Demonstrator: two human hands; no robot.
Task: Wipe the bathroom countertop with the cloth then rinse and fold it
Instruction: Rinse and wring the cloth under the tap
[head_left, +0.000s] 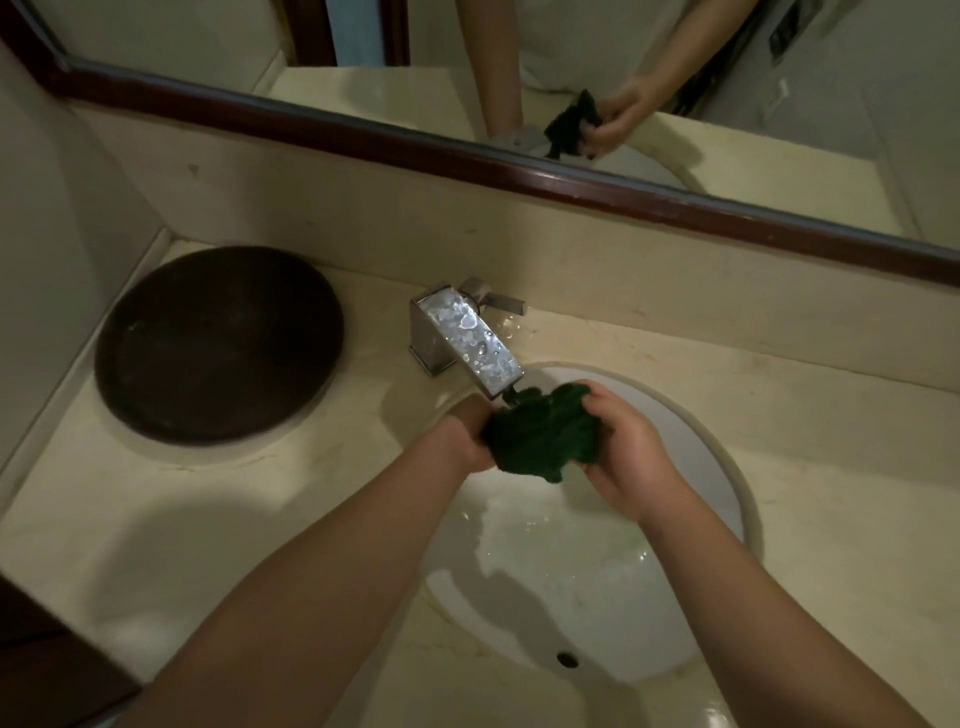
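"Cream stone countertop takes up most of the view, yes?"

"Yes, and 1 mirror with a dark wooden frame runs above its back edge."

"Next in size?"

"1 white oval basin, sunk into the countertop from the middle towards the front edge, wet inside. Then 1 dark round tray lying flat in the far left corner."

"And the tap?"

"1 square chrome faucet stands near the back edge, its top beaded with droplets, spout tip over the basin's far rim."

"Where is the cloth?"

"Dark green cloth, bunched up, is held just under the spout tip, above the far part of the basin. 2 hands grip it: the left hand has fingers curled into its left side, the right hand is clamped round its right side. Whether water runs, I cannot tell."
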